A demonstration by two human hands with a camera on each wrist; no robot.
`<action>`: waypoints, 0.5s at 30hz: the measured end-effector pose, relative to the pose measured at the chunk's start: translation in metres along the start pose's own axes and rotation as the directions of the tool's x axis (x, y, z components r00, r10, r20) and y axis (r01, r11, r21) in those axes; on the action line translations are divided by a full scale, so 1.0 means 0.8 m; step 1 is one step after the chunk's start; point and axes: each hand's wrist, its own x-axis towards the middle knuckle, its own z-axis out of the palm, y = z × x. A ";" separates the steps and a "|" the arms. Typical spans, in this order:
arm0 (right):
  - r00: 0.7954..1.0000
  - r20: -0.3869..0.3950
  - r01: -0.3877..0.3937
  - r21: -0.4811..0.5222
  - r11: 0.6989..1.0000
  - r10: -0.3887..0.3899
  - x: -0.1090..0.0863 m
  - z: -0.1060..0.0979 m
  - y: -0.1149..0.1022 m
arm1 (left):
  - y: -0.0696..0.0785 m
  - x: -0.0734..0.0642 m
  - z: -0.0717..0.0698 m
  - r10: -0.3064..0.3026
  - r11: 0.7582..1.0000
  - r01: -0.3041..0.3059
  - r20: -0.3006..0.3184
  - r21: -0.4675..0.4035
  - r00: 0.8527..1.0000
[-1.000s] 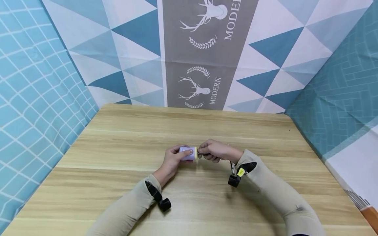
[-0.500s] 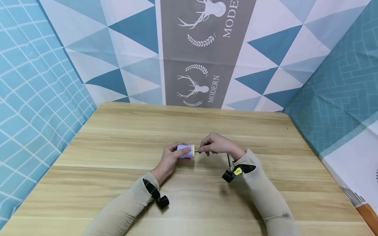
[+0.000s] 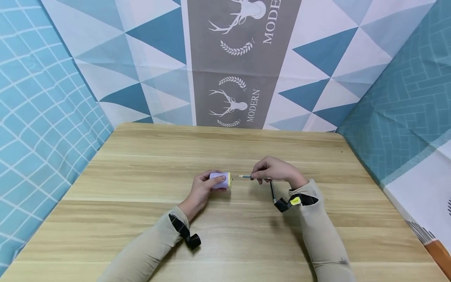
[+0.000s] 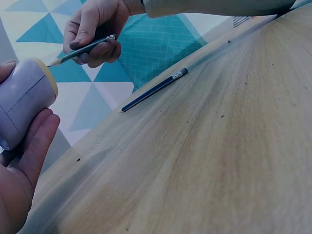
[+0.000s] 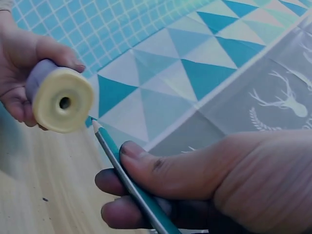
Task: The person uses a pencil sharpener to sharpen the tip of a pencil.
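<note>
My left hand (image 3: 199, 192) grips a lilac pencil sharpener (image 3: 218, 180) with a pale yellow end, held above the table. In the right wrist view that yellow end (image 5: 48, 109) faces right, with a round dark hole in its middle. My right hand (image 3: 276, 170) pinches a green pencil (image 5: 117, 158) between thumb and fingers. Its sharpened tip points at the sharpener, a short gap away from it. A second, dark blue pencil (image 4: 155, 90) lies on the table below the right hand; part of the sharpener is hidden by the left fingers.
The wooden table (image 3: 176, 149) spreads under both hands, with small dark specks (image 4: 78, 160) on it. A patterned cloth backdrop (image 3: 229, 98) rises behind the table's far edge. Black wrist cameras (image 3: 193, 241) hang from both sleeves.
My right hand has drawn the pencil out of the sharpener's hole and moved right, baring the pencil's tip. The left hand still holds the sharpener in nearly the same place.
</note>
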 end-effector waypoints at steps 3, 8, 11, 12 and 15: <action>1.000 -0.022 -0.018 0.013 1.000 0.018 -0.005 -0.006 0.001 | 0.000 0.000 0.000 0.000 1.000 0.000 0.002 -0.008 1.000; 0.992 -0.102 -0.066 0.051 0.997 0.071 -0.013 -0.021 0.011 | 0.001 -0.001 0.000 0.001 1.000 -0.001 0.004 -0.015 1.000; 0.980 -0.165 -0.096 0.101 0.990 0.112 -0.022 -0.033 0.022 | 0.000 0.000 0.000 -0.002 1.000 0.002 0.006 -0.017 1.000; 0.975 -0.186 -0.103 0.123 0.987 0.125 -0.025 -0.037 0.025 | 0.000 0.001 0.000 -0.004 1.000 0.004 0.006 -0.017 1.000; 0.958 -0.243 -0.109 0.183 0.977 0.152 -0.034 -0.048 0.037 | 0.000 0.001 0.000 -0.007 1.000 0.007 0.004 -0.018 1.000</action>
